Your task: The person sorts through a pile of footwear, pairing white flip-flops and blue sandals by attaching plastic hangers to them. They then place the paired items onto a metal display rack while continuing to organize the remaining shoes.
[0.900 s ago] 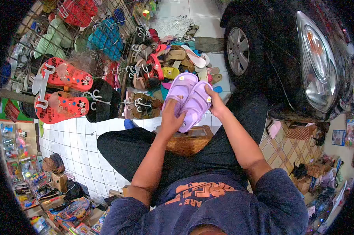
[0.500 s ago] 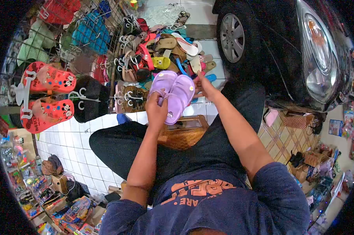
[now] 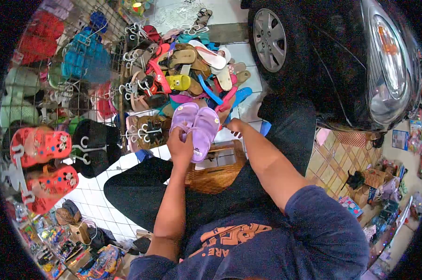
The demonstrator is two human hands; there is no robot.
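A pair of purple sandals [image 3: 202, 128] is held up above my lap, side by side with toes away from me. My left hand [image 3: 180, 145] is closed around their near left side, its fingers at the straps. Just to the right of the pair, my right hand [image 3: 237, 127] hangs apart from it with loosely bent fingers and nothing visible in them. Past the sandals lies a heap of mixed footwear, with a yellow-green sandal [image 3: 178, 82], a white flip-flop [image 3: 208, 56] and a blue sandal [image 3: 242, 95].
A woven stool [image 3: 215, 178] is between my knees. On the left, a wire rack [image 3: 87, 35] carries hanging footwear, including red clogs [image 3: 43, 147] on a white hanger. A black car [image 3: 327, 60] with its wheel [image 3: 270, 39] stands close at right. White hangers [image 3: 178, 18] lie beyond the heap.
My view has shifted. The purple sandals have come slightly nearer to my body, still in my left hand. My right hand has drawn back a little from the pair, its fingers more bent.
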